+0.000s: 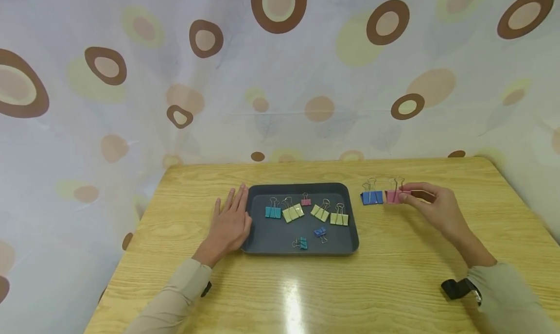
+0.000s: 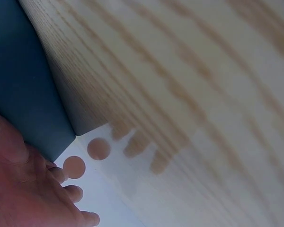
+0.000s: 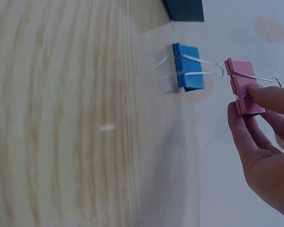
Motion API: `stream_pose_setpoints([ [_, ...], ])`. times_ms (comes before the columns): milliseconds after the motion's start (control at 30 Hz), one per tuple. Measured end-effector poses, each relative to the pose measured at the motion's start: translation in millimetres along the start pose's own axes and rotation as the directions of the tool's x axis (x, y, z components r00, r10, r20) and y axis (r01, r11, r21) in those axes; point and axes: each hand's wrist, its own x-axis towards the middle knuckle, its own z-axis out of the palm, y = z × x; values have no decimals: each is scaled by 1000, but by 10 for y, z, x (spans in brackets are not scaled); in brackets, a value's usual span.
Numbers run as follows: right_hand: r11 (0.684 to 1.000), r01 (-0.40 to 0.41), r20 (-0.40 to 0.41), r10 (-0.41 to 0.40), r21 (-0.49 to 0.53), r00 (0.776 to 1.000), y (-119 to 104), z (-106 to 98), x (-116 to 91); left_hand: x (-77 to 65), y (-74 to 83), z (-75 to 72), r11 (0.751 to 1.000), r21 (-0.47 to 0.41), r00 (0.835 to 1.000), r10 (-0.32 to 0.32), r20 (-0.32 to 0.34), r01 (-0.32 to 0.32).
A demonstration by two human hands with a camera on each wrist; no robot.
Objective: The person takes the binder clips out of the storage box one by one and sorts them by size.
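Note:
My right hand point(image 1: 430, 205) pinches a large pink binder clip point(image 1: 393, 196) between thumb and fingers, its wire handles pointing up. Just left of it a large blue binder clip point(image 1: 372, 197) stands on the table; the right wrist view shows the same pink clip point(image 3: 244, 87) beside the blue clip point(image 3: 189, 67). My left hand point(image 1: 230, 223) lies with straight fingers along the left edge of a dark grey tray point(image 1: 271, 249). In the tray are a teal clip point(image 1: 273, 212), several yellow clips point(image 1: 293, 212), a small pink clip point(image 1: 306, 202), a small blue clip point(image 1: 320, 232) and a small teal clip point(image 1: 303, 243).
The wooden table point(image 1: 245, 295) carries the tray near its middle. Behind it and at the sides hangs a pale patterned cloth point(image 1: 297, 71). Black wrist straps point(image 1: 457, 289) sit by the sleeves.

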Motion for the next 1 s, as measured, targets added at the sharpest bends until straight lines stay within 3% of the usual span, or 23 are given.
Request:
stream_pose_setpoints([
  [500, 997, -51, 38, 53, -50, 998, 302, -58, 140, -6, 4, 12, 1000, -8, 1000, 5, -12, -5],
  [833, 989, -27, 22, 31, -143, 999, 356, -61, 194, -13, 8, -4, 999, -30, 1000, 10, -26, -11],
  [1000, 985, -68, 32, 74, -159, 997, 363, -43, 205, -29, 6, 1, 999, -38, 999, 16, -41, -17],
])
